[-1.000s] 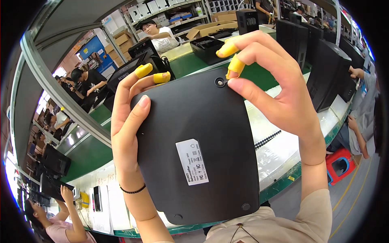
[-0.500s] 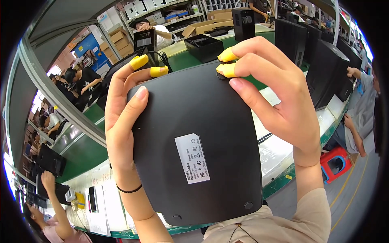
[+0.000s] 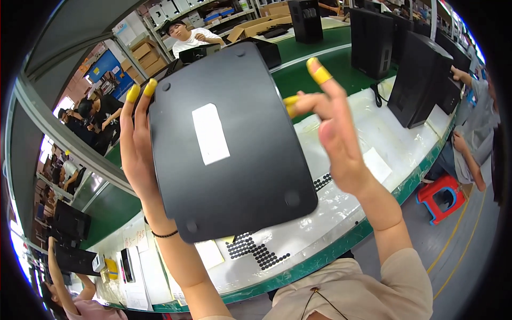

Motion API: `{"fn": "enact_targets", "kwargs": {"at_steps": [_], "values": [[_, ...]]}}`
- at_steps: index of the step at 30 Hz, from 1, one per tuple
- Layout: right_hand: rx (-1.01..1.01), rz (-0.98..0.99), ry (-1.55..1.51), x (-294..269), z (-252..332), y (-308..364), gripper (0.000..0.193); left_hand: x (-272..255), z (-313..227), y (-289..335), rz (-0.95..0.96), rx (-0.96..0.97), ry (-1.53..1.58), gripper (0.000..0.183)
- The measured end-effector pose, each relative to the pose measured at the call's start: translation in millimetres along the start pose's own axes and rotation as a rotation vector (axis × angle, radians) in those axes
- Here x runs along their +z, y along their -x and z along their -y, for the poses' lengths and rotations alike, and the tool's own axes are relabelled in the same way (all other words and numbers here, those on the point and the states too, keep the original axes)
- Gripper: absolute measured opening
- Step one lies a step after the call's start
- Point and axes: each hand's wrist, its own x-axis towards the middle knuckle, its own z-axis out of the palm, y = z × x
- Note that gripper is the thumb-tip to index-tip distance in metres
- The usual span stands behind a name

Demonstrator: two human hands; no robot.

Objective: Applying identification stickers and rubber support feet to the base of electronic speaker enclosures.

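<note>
A flat black plastic cover (image 3: pixel 250 160) with rounded corners is held up and tilted in front of me. It bears a white label (image 3: pixel 211 133) and a small round black foot (image 3: pixel 166 87) near each visible corner. My left hand (image 3: pixel 141 154) grips its left edge, with yellow tape on two fingertips and the thumb hidden. Beside the right edge, my right hand (image 3: pixel 341 138) has its fingers apart and the index finger raised; a yellow-covered fingertip is close to the edge, touching or not I cannot tell. Below lie rows of round black pads (image 3: pixel 256 249).
Tall black appliance housings (image 3: pixel 421 80) stand along the right of the bench (image 3: pixel 352 213). A red and blue stool (image 3: pixel 441 198) is on the floor at right. Metal frame posts (image 3: pixel 74 138) rise at left. Co-workers (image 3: pixel 192 40) sit across the bench and on both sides.
The cover has shifted up and left and tilted. My right hand has come off its upper right corner, uncovering a foot there, and has opened. Pads on the bench have come into sight.
</note>
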Motion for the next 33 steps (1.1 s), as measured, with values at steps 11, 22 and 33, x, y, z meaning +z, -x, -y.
{"fn": "enact_targets", "kwargs": {"at_steps": [11, 22, 33], "values": [[0.071, -0.023, -0.199, 34.5, -59.7, -53.1, 0.073, 2.3, 89.4, 87.5, 0.161, 0.805, -1.501, 0.057], [-0.018, -0.067, -0.216, 28.7, -79.6, -84.1, 0.044, -12.6, 234.1, 37.7, 0.706, 1.159, -2.143, 0.05], [-0.031, 0.037, -0.018, -2.8, -116.3, -64.5, 0.039, -8.5, 295.7, -6.7, 0.903, 1.089, -2.553, 0.06]]}}
